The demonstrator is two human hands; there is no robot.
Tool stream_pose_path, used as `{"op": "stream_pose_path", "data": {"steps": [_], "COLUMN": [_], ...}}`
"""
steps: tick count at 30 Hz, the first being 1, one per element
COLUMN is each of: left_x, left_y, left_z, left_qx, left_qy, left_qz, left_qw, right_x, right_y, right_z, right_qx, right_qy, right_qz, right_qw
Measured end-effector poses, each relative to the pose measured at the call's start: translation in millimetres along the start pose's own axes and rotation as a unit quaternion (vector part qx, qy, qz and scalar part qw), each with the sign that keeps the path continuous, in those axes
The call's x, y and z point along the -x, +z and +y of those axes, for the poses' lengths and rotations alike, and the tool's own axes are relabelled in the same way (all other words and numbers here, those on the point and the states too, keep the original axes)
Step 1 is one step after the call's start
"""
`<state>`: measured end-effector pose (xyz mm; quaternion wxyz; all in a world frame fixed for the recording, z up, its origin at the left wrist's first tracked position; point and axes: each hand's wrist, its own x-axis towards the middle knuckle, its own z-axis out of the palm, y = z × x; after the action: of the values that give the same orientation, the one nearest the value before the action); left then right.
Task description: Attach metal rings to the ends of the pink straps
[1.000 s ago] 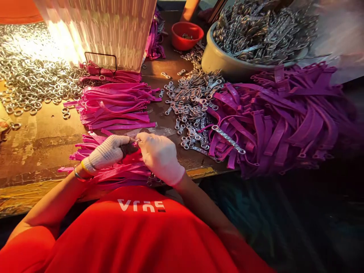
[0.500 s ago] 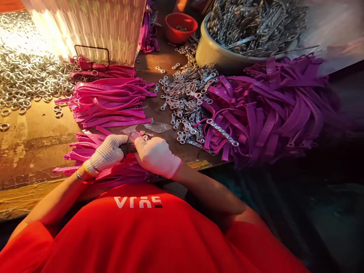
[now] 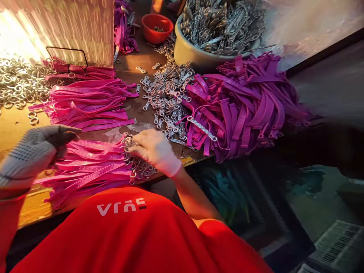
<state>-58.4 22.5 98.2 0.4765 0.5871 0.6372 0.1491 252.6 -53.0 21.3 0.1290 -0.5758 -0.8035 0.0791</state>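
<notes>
My left hand (image 3: 42, 149), in a dotted white glove with dark finger covers, hovers at the left end of the nearer row of pink straps (image 3: 88, 167). Its fingers stretch to the right, slightly blurred, and hold nothing that I can see. At the right end of that row, my right hand (image 3: 155, 149), in a plain white glove, pinches a metal link (image 3: 127, 143) among the links and rings joined to the strap ends. Its fingertips partly cover the link. More chain links (image 3: 143, 167) hang together below this hand.
Behind lies another row of pink straps (image 3: 91, 104). Loose metal links (image 3: 167, 94) and a heap of purple straps (image 3: 241, 102) spread to the right. A chain-filled tub (image 3: 190, 57), a red bowl (image 3: 156, 28), a clear ribbed panel (image 3: 79, 34) and metal rings (image 3: 21, 83) stand farther back.
My hands were together over the nearer row and have parted. The left went left to the straps' far ends; the right stays at the metal ends. The camera view has turned right.
</notes>
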Motion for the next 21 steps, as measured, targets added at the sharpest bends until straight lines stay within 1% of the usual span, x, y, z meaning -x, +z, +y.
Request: {"op": "stream_pose_path", "data": {"steps": [1, 2, 3, 4, 5, 6, 8, 10, 11, 13, 15, 16, 18, 19, 21], "left_x": [-0.1, -1.9, -5.3, -9.7, -14.7, -19.5, -26.3, -28.1, -27.5, -25.0, -23.6, -23.7, -25.8, -27.4, -30.8], "left_y": [15.3, 31.0, 45.9, 59.4, 71.1, 80.8, 94.9, 103.8, 106.8, 110.9, 113.1, 113.7, 114.6, 115.0, 115.9], "left_z": [0.4, 0.9, 1.3, 1.6, 1.5, 1.3, 1.1, 2.7, 4.1, 7.2, 8.4, 7.9, 4.9, 2.8, -1.6], "left_qx": [0.12, 0.23, 0.337, 0.426, 0.493, 0.542, 0.609, 0.653, 0.67, 0.694, 0.712, 0.719, 0.73, 0.733, 0.733], "left_qy": [-0.037, -0.063, -0.074, -0.1, -0.112, -0.124, -0.14, -0.152, -0.159, -0.171, -0.171, -0.167, -0.157, -0.152, -0.143], "left_qz": [-0.026, -0.066, -0.092, -0.115, -0.141, -0.164, -0.197, -0.202, -0.196, -0.177, -0.16, -0.155, -0.154, -0.154, -0.143], "left_qw": [0.992, 0.969, 0.934, 0.892, 0.851, 0.814, 0.755, 0.714, 0.698, 0.677, 0.662, 0.656, 0.647, 0.645, 0.649], "right_x": [5.9, 12.2, 18.6, 24.8, 30.5, 35.5, 43.3, 47.3, 47.7, 44.9, 38.0, 33.4, 22.7, 17.1, 5.8], "right_y": [0.1, 1.0, 3.1, 6.5, 11.0, 16.4, 27.5, 35.6, 37.5, 36.3, 29.7, 25.4, 18.1, 16.1, 17.3], "right_z": [17.1, 35.0, 52.8, 69.5, 84.3, 96.8, 113.8, 119.1, 116.8, 101.3, 71.0, 51.3, 7.5, -14.2, -51.5], "right_qx": [0.005, 0.026, 0.053, 0.074, 0.085, 0.086, 0.072, 0.056, 0.044, -0.014, -0.115, -0.169, -0.239, -0.245, -0.221], "right_qy": [0.037, 0.067, 0.084, 0.09, 0.088, 0.086, 0.084, 0.099, 0.108, 0.121, 0.117, 0.109, 0.071, 0.039, -0.022], "right_qz": [0.018, 0.017, 0.003, -0.019, -0.033, -0.032, -0.013, 0.035, 0.068, 0.142, 0.19, 0.194, 0.173, 0.155, 0.112], "right_qw": [0.999, 0.997, 0.995, 0.993, 0.992, 0.992, 0.994, 0.993, 0.991, 0.982, 0.968, 0.96, 0.953, 0.956, 0.969]}}
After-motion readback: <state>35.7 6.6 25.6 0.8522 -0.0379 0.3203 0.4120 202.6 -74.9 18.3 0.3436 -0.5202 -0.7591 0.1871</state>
